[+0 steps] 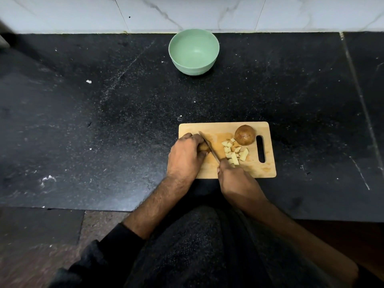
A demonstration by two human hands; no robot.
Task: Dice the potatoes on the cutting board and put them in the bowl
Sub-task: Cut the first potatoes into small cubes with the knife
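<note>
Left hand (185, 154) curled over potato piece (204, 148) at board (257, 170) left side, pinning it. Right hand (233, 179) grips knife (208, 146) handle; blade angled across board, edge against held piece. Diced pieces (233, 151) heaped mid-board. Whole potato (244, 135) beside handle slot. Green bowl (193, 51) well apart, at counter (104, 121) back near wall.

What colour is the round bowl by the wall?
The round bowl is pale green, seen in the head view.

Pale wooden cutting board (226, 129), matt; speckled black stone counter (104, 121); smooth matt green bowl (193, 51) seen at 12 o'clock.
</note>
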